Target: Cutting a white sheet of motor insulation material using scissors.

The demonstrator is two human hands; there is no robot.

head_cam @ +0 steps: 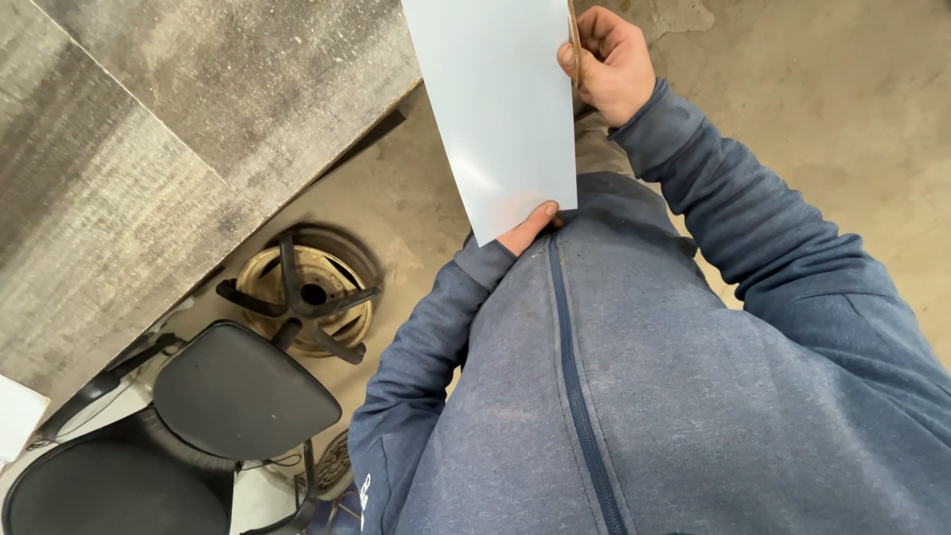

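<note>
Grey worn surface fills upper left, top scuffed and streaked, edge running diagonally. Just below that edge: round metal wheel rim lying flat on the concrete floor, black spoked chair base over it. Lower left of the rim: black chair, padded seat and backrest, dull sheen. Left of the chair, a white corner at the frame edge. Floor right of the surface is bare, stained, tan-grey. Light flat, soft shadows.

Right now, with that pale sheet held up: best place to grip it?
By its long edges, as now: the pale sheet is thin and flat, so pinch an edge. The right hand pinches the right edge; the left hand supports the near bottom corner.
</note>
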